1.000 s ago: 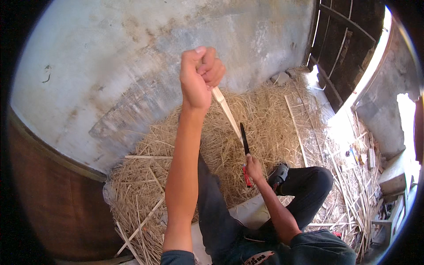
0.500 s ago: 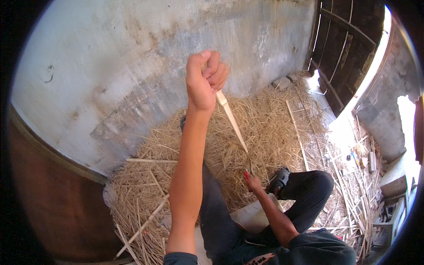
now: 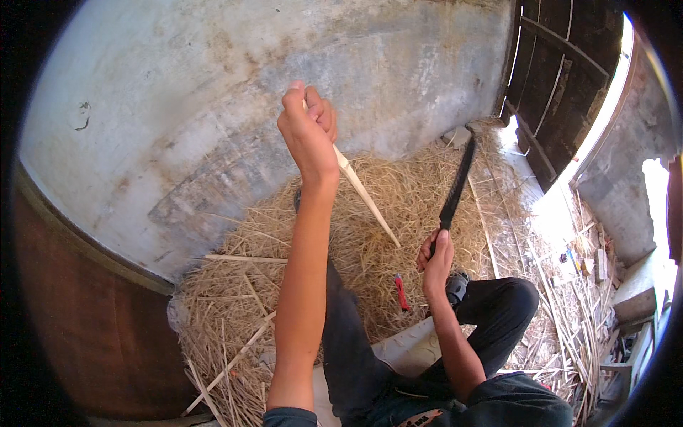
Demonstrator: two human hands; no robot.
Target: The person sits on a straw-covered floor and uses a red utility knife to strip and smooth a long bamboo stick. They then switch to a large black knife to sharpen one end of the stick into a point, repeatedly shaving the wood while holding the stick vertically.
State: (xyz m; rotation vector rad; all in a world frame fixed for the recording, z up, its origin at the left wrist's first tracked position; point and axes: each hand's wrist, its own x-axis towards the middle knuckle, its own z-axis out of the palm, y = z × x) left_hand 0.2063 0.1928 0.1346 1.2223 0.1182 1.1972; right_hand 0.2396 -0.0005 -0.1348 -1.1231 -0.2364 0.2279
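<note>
My left hand (image 3: 307,132), raised in front of the wall, is closed around a pale, split bamboo stick (image 3: 363,196). The stick slants down to the right and narrows to a thin end over the straw. In my right hand (image 3: 436,263), above my bent right knee, is the handle of a long black-bladed knife (image 3: 459,181). Its blade points up and away, well apart from the stick. A small red object (image 3: 401,293) lies on the shavings below the stick's tip; its kind is hard to make out.
Straw-like shavings (image 3: 427,185) cover the floor against a stained wall (image 3: 235,99). Thin bamboo strips (image 3: 238,363) lie at left, with more at right. A dark plank door (image 3: 558,78) stands at the far right. My legs (image 3: 498,302) are spread around the work spot.
My right hand has risen away from the stick's tip and swung the knife up to the right. The red object beside it stays on the shavings. My left hand has shifted slightly left.
</note>
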